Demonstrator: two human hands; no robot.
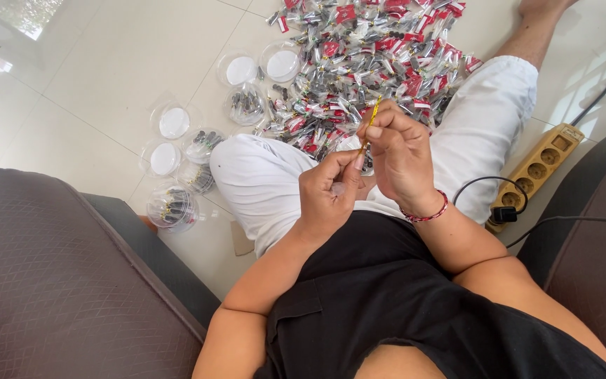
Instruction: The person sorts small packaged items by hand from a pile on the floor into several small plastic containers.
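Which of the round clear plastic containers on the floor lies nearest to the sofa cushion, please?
The round container full of small dark pieces, lowest in the picture, right by the cushion's edge. The other containers lie farther up the tiled floor.

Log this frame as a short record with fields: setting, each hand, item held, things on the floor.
setting: person seated on a white tiled floor, between two dark cushioned seats
left hand: raised over the lap, fingertips pinching the lower end of the thin yellow strip
right hand: pinches the same strip higher up; red bracelet on the wrist
pile of small packets: clear with red labels, on the floor ahead
round clear containers: left of the pile, some hold small dark pieces
power strip: tan, at right, black plug inserted
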